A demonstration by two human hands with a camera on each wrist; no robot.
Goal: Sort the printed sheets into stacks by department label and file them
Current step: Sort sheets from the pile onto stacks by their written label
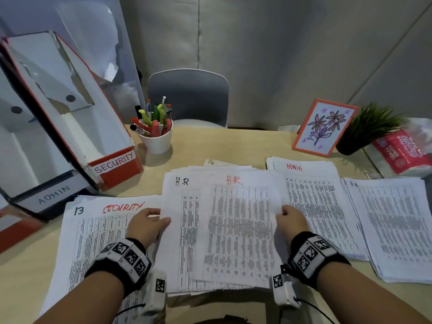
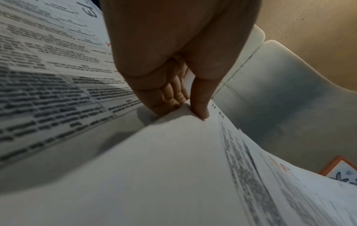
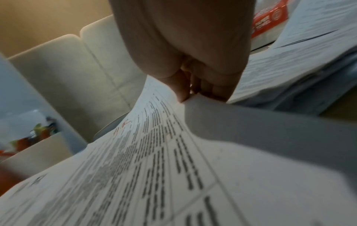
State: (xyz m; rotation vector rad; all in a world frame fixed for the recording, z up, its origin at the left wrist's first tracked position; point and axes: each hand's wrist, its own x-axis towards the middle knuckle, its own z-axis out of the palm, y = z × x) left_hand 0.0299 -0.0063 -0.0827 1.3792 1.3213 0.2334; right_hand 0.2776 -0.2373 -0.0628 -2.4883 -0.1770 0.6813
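- H.R stack (image 1: 222,230) sits centre of the head view on the worktop (image 1: 210,146), between the SECURITY stack (image 1: 98,232) at lower left and the ADMIN stack (image 1: 315,202) to its right; a second H.R-marked pile (image 1: 392,225) lies far right
- left hand (image 1: 146,224) pinches the stack's left edge, thumb (image 2: 201,99) on top and fingers curled under; right hand (image 1: 292,222) pinches the right edge the same way, thumb on top; both holding paper, neither wide
- long axis of the stack runs from bottom of frame to top; H.R headings point at the upper edge, away from the person; text reads upright from the head view
- sheets are fanned, not squared; top red-label page is offset right of the black-label page beneath; risk: a lift with edge pinches alone could let middle sheets sag and slide out
- risk: left edge overlaps the SECURITY stack; dragging could pull a SECURITY sheet along and mix departments
- risk: two H.R piles apart on the worktop; one may go unfiled
- only the SECURITY file box (image 1: 77,118) and ADMIN file box (image 1: 35,160) labels are readable, upper left; an H.R box label is not visible; likely misfile hazard
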